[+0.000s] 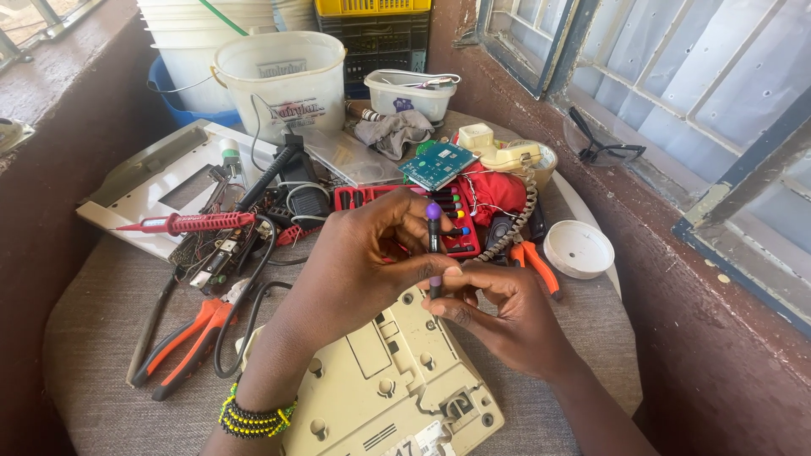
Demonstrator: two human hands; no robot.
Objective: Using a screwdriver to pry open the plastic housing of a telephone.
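Both hands' fingers pinch the screwdriver.

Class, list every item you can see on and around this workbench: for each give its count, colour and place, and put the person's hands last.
Precision screwdriver: 1, purple-capped, upright between both hands.
Telephone base: 1, cream, underside up, front centre.
Screwdriver set: 1, red case, behind the hands.
Circuit board: 1, green, above the red case.
Telephone handset: 1, cream, coiled cord, right rear.
Pliers: 1, orange-handled, front left.
Cutters: 1, orange-handled, right of hands.
Probe: 1, red, left.
Bucket: 1, white, rear.
Lid: 1, white, right edge.
Safety glasses: 1, dark-framed, window ledge.
Left hand: beaded wristband, gripping the screwdriver.
Right hand: pinching the screwdriver's lower end.
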